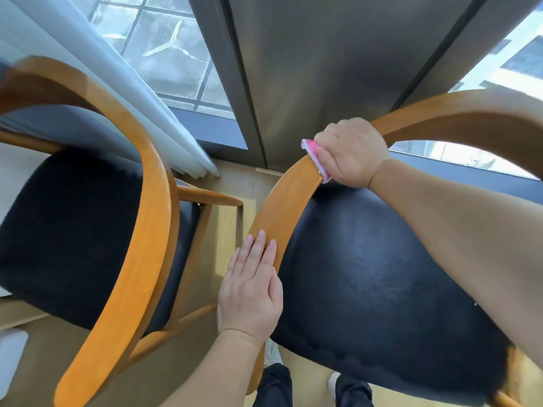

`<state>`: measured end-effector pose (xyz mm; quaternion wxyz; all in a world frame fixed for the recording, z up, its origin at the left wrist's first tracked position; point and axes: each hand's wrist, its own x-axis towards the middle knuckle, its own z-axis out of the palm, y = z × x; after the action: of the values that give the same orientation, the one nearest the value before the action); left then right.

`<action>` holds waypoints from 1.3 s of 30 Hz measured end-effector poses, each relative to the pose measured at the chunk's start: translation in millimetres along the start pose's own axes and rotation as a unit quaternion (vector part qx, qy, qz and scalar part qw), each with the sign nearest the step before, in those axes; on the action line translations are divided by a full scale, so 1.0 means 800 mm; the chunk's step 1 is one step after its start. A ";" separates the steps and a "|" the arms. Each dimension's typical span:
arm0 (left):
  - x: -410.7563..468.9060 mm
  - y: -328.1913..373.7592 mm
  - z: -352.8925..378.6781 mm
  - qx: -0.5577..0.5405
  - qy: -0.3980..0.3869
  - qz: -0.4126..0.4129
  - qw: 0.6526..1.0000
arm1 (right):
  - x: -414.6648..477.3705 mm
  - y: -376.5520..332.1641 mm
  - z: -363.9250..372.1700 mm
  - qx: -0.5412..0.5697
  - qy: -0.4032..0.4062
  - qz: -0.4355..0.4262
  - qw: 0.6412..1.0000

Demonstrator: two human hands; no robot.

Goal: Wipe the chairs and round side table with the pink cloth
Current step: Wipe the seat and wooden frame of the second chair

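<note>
Pink cloth (312, 148) meets wood as a person wipes the curved wooden rail (282, 210) of a black-seated chair (382, 274) by the window (164, 51). The right hand (351, 152), at about 1 o'clock from the middle of the view, curls over the rail with the cloth bunched beneath the palm. Only a pink and white edge shows at the hand's 9 o'clock side. The left hand (251, 292), at 6 o'clock, lies flat with its fingers (260, 245) straight and together, the tips resting on the lower run of the same rail, apparently to steady the chair. A second chair (141, 215) of the same make stands at 9 o'clock beside a white curtain (164, 113), with a strip of wood floor (232, 224) between the two. The step in hand looks to be the arm and back rail of the first chair, early to midway in the job: no cloth touches the second chair, and the round side table is out of view. The next move likely calls for drawing the cloth down the curve toward 7 o'clock, keeping the grip wrapped round the rail's edges, and lifting the bracing hand out of its path.
</note>
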<state>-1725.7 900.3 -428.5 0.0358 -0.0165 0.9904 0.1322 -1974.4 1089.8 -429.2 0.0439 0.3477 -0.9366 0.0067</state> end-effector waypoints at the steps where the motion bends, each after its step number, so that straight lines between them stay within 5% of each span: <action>1: 0.000 -0.001 0.000 -0.004 0.000 -0.004 1.000 | 0.000 0.000 0.000 -0.002 -0.004 -0.002 1.000; 14: 0.003 0.004 -0.008 -0.022 -0.023 -0.020 0.999 | -0.025 0.052 -0.017 -0.089 -0.052 0.012 0.995; 24: 0.003 0.016 -0.013 0.018 -0.025 -0.044 0.999 | -0.036 0.104 -0.045 -0.115 -0.159 -0.092 0.976; 30: 0.036 0.054 -0.031 0.061 -0.029 -0.058 0.996 | -0.058 0.142 -0.063 -0.102 -0.136 -0.050 0.984; 39: 0.162 0.135 -0.010 0.043 -0.052 0.028 0.997 | -0.078 0.171 -0.075 -0.073 -0.117 -0.006 0.990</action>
<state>-1860.2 999.2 -402.3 0.0838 0.0194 0.9921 0.0915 -2012.1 1237.0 -372.2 -0.0409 0.3478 -0.9310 -0.1026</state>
